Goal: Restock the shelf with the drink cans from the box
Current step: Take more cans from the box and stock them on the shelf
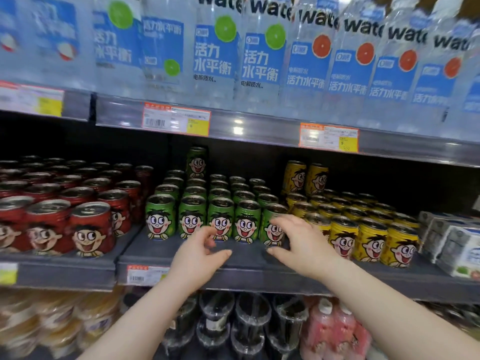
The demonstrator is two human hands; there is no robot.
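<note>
Green drink cans (220, 222) fill the middle of the shelf (244, 258), with red cans (91, 229) at 9 o'clock and yellow cans (368, 242) at 3. The left hand (197, 255) is loosely curled and empty. The right hand (301, 242) is cupped over the end green can (270, 233), but I can't tell if it's actually gripping.

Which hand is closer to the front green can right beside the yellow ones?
Right. The right hand reaches over that green can, its fingers against it or just off it. The left hand hangs further left, before the middle green cans.
</note>
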